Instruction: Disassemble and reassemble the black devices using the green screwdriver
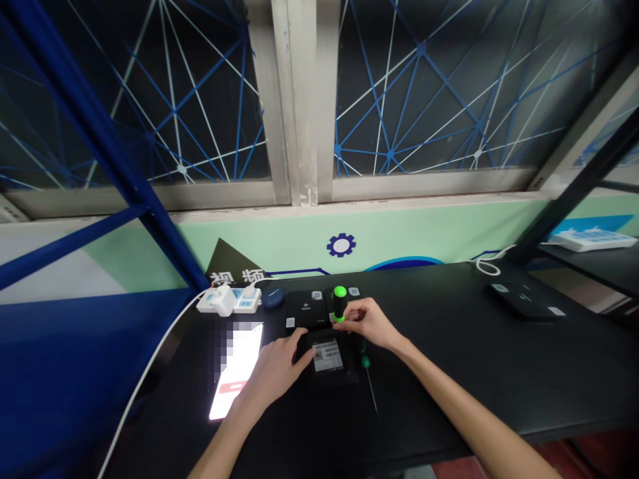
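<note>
Just a black labelled box [339,372]

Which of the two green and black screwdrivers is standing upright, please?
The screwdriver with the round green top, held by the right hand. The other screwdriver lies flat on the black table, with its thin shaft showing.

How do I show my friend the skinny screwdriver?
Find the long black table. Just below the person's right hand lies a thin screwdriver. Its long metal shaft and green ring set it apart from the fat green-topped handle standing nearby.
</note>
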`<state>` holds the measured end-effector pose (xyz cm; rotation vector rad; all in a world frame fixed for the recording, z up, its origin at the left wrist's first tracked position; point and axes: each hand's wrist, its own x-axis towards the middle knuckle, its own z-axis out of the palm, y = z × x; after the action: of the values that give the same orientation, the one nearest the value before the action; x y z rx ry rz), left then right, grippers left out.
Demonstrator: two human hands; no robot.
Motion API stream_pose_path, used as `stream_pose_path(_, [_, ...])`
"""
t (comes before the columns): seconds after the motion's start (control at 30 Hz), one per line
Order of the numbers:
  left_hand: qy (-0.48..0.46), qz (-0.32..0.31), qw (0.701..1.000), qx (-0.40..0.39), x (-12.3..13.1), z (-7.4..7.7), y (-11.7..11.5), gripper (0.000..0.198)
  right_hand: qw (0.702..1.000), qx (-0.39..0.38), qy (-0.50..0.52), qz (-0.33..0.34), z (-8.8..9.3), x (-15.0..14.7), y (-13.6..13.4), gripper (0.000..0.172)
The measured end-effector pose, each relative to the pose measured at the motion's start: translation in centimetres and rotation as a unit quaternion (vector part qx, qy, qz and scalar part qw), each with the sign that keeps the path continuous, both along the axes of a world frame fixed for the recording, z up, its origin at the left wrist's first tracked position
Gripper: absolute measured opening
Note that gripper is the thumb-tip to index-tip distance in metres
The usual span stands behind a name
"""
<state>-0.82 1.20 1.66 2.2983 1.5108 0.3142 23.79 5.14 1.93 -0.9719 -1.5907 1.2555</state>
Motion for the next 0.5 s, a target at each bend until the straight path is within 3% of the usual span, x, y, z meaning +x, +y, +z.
stream_pose_path(0.5, [0.004, 0.001, 1.000, -0.005, 0.08, 0.45, -0.11, 0.038, 1.000, 0.017, -0.007, -0.019, -0.73, -0.29, -0.06, 0.041])
